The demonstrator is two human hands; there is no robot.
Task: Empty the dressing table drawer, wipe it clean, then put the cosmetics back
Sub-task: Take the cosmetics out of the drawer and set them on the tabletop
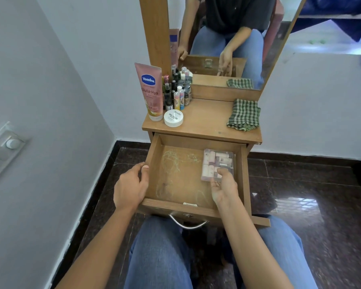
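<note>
Left hand [130, 184] grips drawer [152, 155] rim; right hand [224, 187] pinches clear box [217, 161] near right wall.

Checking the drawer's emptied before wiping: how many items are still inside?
1: a clear box of small bottles on the right side of the drawer, at the right hand. Nothing else shows inside, though the hand may hide a little.
</note>
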